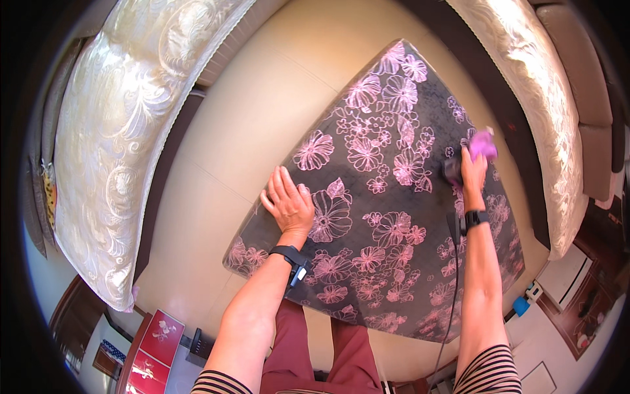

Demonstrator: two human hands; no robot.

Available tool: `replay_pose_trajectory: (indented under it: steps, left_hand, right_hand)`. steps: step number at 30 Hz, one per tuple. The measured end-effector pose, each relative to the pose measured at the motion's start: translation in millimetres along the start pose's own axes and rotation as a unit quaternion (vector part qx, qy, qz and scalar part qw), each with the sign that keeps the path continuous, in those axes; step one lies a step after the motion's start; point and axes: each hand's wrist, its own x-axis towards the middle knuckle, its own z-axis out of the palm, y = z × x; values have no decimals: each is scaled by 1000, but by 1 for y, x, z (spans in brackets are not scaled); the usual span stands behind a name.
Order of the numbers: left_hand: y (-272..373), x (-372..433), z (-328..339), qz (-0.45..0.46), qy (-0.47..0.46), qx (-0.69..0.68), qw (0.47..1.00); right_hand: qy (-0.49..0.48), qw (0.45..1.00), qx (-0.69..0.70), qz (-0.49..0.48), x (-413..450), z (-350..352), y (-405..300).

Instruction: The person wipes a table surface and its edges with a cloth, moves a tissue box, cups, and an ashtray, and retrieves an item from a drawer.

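A dark table top (354, 207) with a pink flower pattern lies below me, its far corner pointing away. My left hand (290, 202) rests flat near its left edge, fingers slightly spread, holding nothing. Near the right edge my right hand (473, 170) grips a purple cloth (483, 145), partly bunched beyond the fingers. A blurred dark patch beside that hand cannot be made out. Each wrist has a black band, and a black cable (455, 290) runs from near the right wrist down towards my body.
A sofa with a cream patterned cover (113, 123) stands at left, and another covered sofa (536, 98) at right. Beige floor tiles (236, 128) show between. A red cabinet (157, 344) is at lower left; a blue object (520, 306) is at lower right.
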Motion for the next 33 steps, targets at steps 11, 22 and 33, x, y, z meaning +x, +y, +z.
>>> replay_pose_trajectory:
  steps: [11,22,33]
  left_hand:
    - [3,1,7,4,-5,-36,999]
    - [5,1,13,37,57,-9,998]
    - [-6,1,22,57,119,34,991]
  right_hand:
    - [-8,889,8,-457,-121,32,-156]
    - [-29,858,76,-507,-197,28,-77]
    - [-6,998,24,50,-183,7,331]
